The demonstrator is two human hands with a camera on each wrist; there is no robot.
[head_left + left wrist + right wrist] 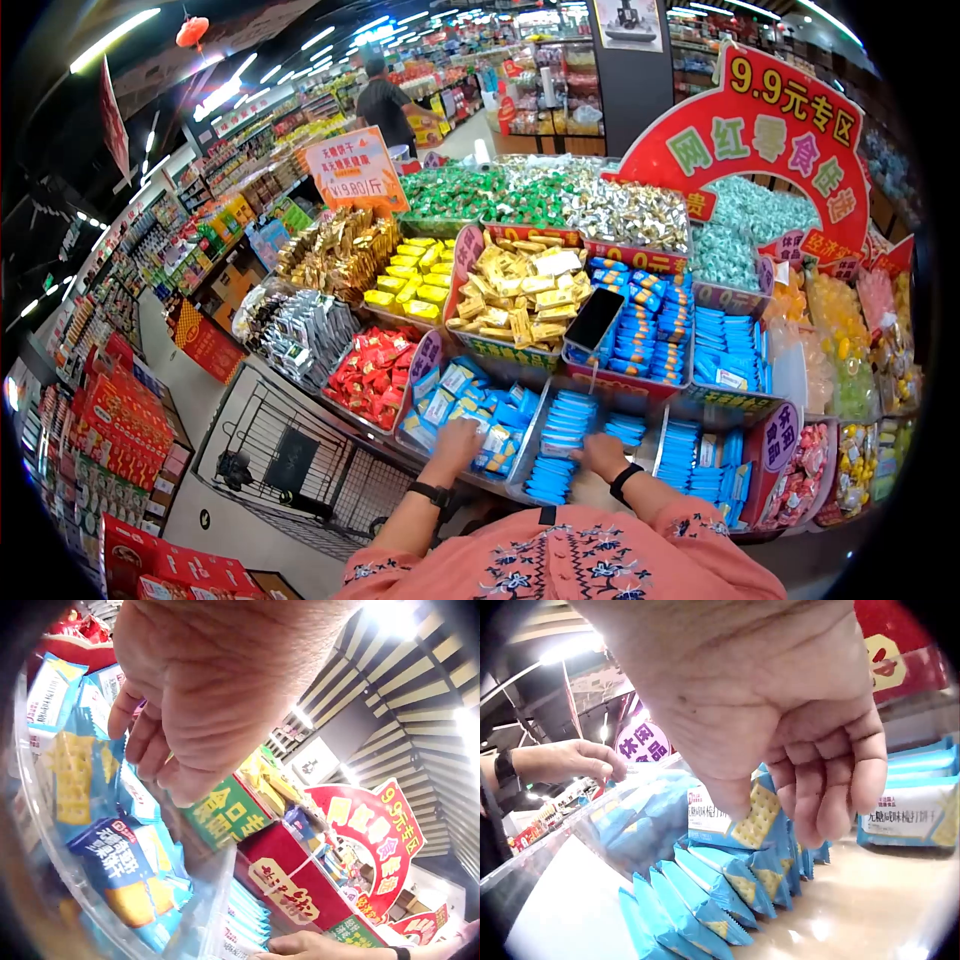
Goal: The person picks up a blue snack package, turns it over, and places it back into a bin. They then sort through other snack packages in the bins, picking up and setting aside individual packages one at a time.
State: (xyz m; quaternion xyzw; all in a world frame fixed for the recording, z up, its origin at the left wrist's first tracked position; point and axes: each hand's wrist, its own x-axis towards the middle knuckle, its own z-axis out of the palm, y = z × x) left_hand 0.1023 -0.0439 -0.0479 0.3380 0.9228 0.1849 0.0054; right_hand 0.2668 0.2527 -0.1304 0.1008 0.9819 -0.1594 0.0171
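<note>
My left hand point(458, 445) reaches over the left bin of loose blue cracker packets point(135, 862). Its fingers point(146, 742) bend loosely downward, fingertips close over the packets, with nothing seen held between them. In the middle bin, my right hand point(603, 456) is at a row of blue cracker packets point(697, 892) standing on edge. The right thumb point(727, 799) lies on the face of one cracker packet point(761, 817), and the curled fingers come round its other side, pinching it. More upright packets point(911, 814) stand to the right of that hand.
Clear plastic walls point(56, 847) divide the bins. A dark phone point(594, 319) leans on the bin of blue-orange packets behind. Red-wrapped sweets point(375, 375) lie left, yellow-wrapped snacks point(525, 290) behind. A shopping cart point(300, 460) stands at left; another person point(385, 110) is farther back.
</note>
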